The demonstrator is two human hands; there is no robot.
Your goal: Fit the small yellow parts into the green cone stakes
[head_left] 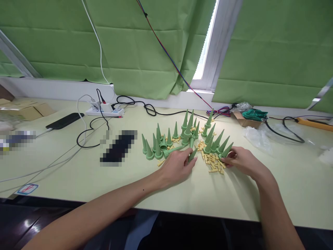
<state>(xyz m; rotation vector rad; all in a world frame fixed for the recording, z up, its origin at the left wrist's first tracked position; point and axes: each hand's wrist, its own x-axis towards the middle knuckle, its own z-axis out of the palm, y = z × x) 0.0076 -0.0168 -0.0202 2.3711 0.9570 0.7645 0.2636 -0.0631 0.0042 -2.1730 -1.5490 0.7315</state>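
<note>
My left hand (178,165) is closed round a green plastic cone (193,156), whose pointed tip shows between thumb and fingers. To the right, my right hand (240,159) pinches the base of another green cone (227,150) that leans at the end of a row. Several more green cones (149,151) stand upright on round flanged bases, and a few lie on their sides just past my left hand. Small yellow plastic pieces (212,161) lie in a loose heap between my hands. A few more yellow pieces (160,162) lie left of my left hand.
On the pale table (208,201), a blurred dark rectangle (118,147) lies left of the cones. Cables run from a white power strip (105,111) along the back. A small cardboard box (244,119) and clear plastic bags (257,139) sit at the back right.
</note>
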